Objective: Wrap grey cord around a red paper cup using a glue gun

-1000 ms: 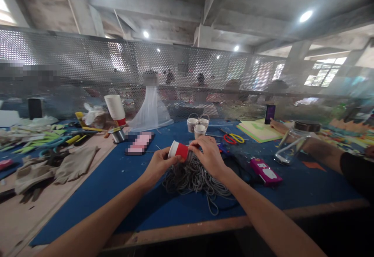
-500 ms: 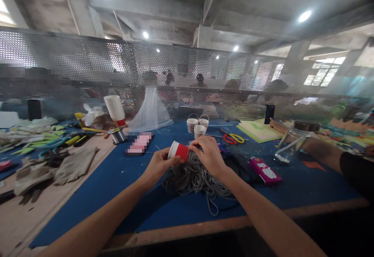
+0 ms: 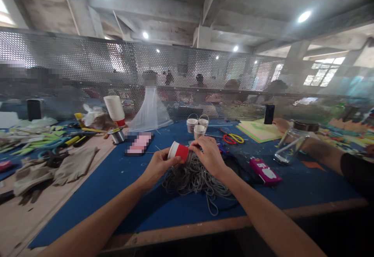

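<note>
My left hand (image 3: 160, 163) is closed around a red and white paper cup (image 3: 181, 152), which lies tilted on its side with its white rim to the left. At the cup's base, the fingertips of my right hand (image 3: 209, 154) are pinched together; what they grip is too small to make out. Directly under both hands spreads a loose heap of grey cord (image 3: 195, 179). Beyond them stand three small cups with looped handles (image 3: 199, 130), grouped closely.
Red and yellow scissors (image 3: 232, 138), a purple box (image 3: 265, 171) and a glass jar (image 3: 292, 144) lie to the right, near a co-worker's arm (image 3: 324, 152). Leftward are a phone (image 3: 138, 144), a wire spool (image 3: 117, 135), stacked cups (image 3: 114, 109) and gloves (image 3: 76, 165). A mesh screen (image 3: 181, 66) runs behind.
My hands and the paper cup hold nearly the same position. The co-worker's hand on the right has drawn back slightly from the upright dark object.
</note>
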A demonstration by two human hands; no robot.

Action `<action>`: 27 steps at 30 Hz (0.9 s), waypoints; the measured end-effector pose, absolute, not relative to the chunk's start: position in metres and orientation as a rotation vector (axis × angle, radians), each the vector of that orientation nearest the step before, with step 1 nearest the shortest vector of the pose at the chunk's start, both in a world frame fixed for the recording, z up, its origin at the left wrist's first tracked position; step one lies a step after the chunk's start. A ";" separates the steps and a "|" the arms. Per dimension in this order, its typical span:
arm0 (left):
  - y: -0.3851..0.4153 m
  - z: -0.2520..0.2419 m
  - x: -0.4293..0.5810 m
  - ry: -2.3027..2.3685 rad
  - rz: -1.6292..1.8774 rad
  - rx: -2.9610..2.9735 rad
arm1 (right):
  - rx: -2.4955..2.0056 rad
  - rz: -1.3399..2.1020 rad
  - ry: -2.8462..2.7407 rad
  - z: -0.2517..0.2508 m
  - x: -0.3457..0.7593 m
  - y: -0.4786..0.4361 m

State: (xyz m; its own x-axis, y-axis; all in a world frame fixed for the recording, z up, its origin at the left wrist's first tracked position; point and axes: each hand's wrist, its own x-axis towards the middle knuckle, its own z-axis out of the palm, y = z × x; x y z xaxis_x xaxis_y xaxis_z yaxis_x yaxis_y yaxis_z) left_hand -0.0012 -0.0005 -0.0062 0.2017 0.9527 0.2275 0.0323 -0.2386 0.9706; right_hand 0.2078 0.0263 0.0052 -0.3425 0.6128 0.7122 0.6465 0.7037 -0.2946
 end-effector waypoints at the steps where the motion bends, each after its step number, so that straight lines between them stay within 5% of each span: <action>1: -0.001 -0.006 -0.001 0.981 1.198 1.509 | -0.961 -0.050 -2.049 0.005 0.208 0.026; 27: -0.002 -0.002 -0.001 0.966 1.158 1.520 | -0.973 -0.075 -2.080 0.008 0.207 0.024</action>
State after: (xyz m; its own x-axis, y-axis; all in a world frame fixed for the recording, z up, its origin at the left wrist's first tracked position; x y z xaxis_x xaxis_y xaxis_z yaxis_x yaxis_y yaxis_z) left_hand -0.0008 -0.0024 -0.0023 0.2362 0.9485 0.2111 0.0383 -0.2262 0.9733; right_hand 0.2072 0.0238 0.0079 -0.3661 0.6136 0.6996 0.6627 0.6997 -0.2669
